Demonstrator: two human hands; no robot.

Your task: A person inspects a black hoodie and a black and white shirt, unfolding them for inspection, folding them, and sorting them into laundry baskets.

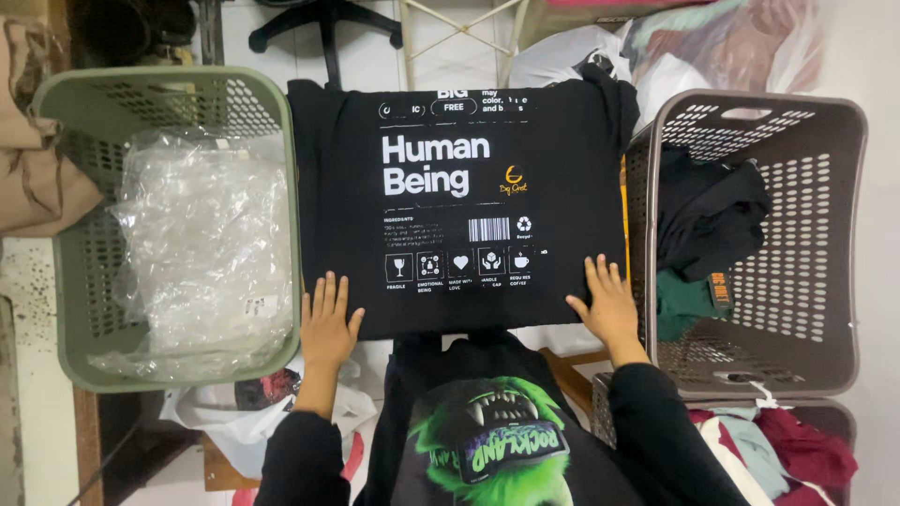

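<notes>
A folded black T-shirt (459, 201) with white printed graphics lies flat at the centre of the view, its near edge toward the person, its far edge at twelve o'clock. The left hand (327, 323) lies flat, fingers spread and straight, on the shirt's corner at seven o'clock; the right hand (607, 303) lies the same way on the corner at five o'clock. The two hands are well apart, pressing down and clamped on nothing.

The shirt's left edge runs just beside the rim of a green plastic laundry basket (66, 234) at nine o'clock, which holds a heap of clear plastic bags (206, 253). Its right edge touches or nearly touches a brown perforated laundry basket (825, 244) at three o'clock, with dark garments (708, 220) inside. Little open room is left on either side of the shirt.

At twelve o'clock, beyond the far edge, stand the black base of a chair (323, 26) on pale floor and white plastic bags (562, 61). At six o'clock, below the near edge, is the person's own black top with a green monster print (487, 440). At five o'clock a second brown basket (797, 450) holds red and pale clothes
</notes>
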